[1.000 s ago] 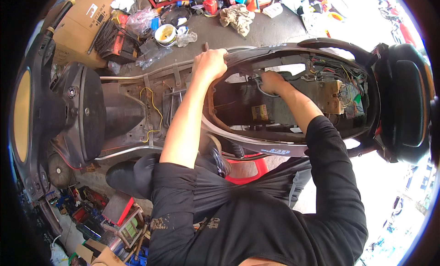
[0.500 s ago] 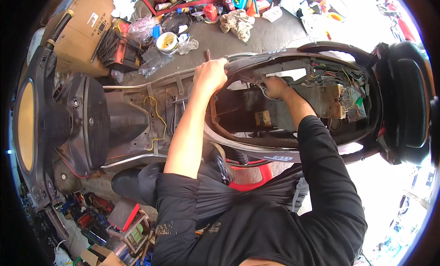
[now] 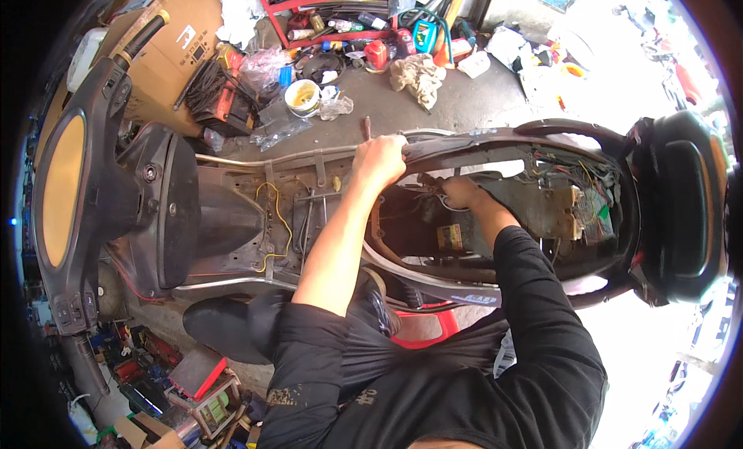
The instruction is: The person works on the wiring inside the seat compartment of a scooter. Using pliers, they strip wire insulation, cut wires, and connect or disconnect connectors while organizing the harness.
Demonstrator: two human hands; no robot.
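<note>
A dark scooter body (image 3: 487, 290) stretches across in front of me, with an open oval bay under where its seat goes. At the bay's far left rim is my left hand (image 3: 381, 161), its fingers closed. A reddish-brown handle (image 3: 366, 128) sticks out past that fist on the far side. My right hand (image 3: 462, 192) reaches inside the bay with bent fingers, closed round something I cannot make out. Dark metal parts (image 3: 426, 184) lie just left of its fingertips. Below it a yellow label (image 3: 450, 237) shows inside the bay.
Loose coloured wires (image 3: 592, 178) fill the bay's right end. A yellow wire (image 3: 280, 217) crosses the bare footboard. Beyond the scooter lie a white bucket (image 3: 303, 98), a crumpled rag (image 3: 418, 79) and bottles. A red stool (image 3: 427, 327) stands near my legs; tools clutter the lower left.
My view has tilted, so the scooter sits lower and a little further right. My left hand keeps its place on the rim; my right hand has shifted slightly left inside the bay.
</note>
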